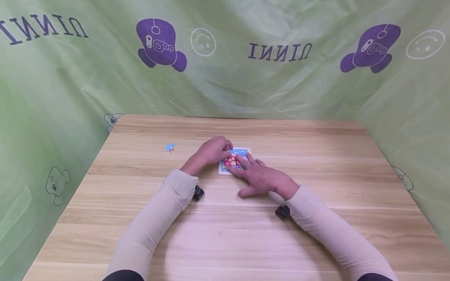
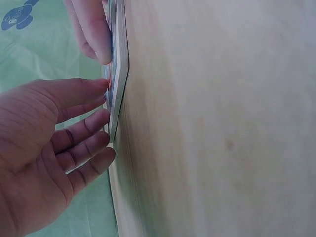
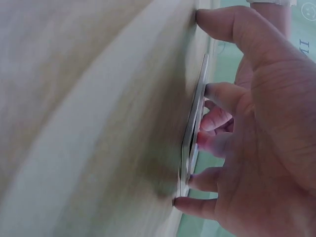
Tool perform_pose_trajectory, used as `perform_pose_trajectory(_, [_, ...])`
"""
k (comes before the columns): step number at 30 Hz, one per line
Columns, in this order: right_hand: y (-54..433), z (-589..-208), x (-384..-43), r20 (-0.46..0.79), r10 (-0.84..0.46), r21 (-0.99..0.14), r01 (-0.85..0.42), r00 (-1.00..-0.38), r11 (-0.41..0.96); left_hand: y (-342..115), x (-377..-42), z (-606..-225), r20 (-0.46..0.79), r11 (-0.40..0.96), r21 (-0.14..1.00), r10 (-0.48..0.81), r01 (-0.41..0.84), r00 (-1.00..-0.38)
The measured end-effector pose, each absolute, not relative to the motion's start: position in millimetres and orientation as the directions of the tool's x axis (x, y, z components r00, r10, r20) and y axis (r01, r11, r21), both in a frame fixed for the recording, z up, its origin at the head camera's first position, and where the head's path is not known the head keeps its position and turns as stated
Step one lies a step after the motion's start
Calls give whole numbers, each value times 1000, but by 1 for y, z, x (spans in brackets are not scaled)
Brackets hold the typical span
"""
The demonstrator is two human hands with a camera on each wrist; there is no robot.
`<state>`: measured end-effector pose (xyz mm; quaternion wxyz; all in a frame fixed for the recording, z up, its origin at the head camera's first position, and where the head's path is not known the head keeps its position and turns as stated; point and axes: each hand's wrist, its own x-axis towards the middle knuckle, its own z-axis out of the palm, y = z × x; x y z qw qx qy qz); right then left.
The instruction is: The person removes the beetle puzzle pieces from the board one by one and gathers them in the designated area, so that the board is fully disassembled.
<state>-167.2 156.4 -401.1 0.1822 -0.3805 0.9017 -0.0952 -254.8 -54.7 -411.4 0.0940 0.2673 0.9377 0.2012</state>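
A small jigsaw puzzle point(image 1: 240, 151) with a red spotted picture on blue lies in a white-edged tray on the table. My left hand point(image 1: 212, 150) is at its upper left corner, thumb and fingertips touching it, the fingers loosely bent; no piece shows between them. My right hand point(image 1: 261, 177) spreads over the lower right side, several fingertips resting on the picture and the thumb on the tabletop. In the right wrist view the tray's edge point(image 3: 189, 133) runs under those fingertips. The fingers hide part of the picture.
A loose puzzle piece point(image 1: 170, 147), blue with some red and yellow, lies on the wooden table point(image 1: 225, 234) left of the left hand. Green printed cloth point(image 1: 225, 89) hangs behind the table and at both sides. A small black device point(image 1: 198, 192) is strapped at each wrist.
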Motion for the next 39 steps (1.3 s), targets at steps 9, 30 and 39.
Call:
perform_pose_trajectory(9, [153, -396, -164, -283, -698, -259, -648, -658, 716, -54, -254, -412, -71, 780, 434, 528, 450, -847])
perform_pose_trajectory(30, [152, -397, -166, -293, -682, -222, -646, -670, 730, -54, -250, -405, -70, 796, 441, 492, 415, -868])
perform_pose_trajectory(39, [153, -396, -165, -309, -672, -225, -635, -673, 739, -55, -251, -405, -84, 771, 513, 483, 378, -871])
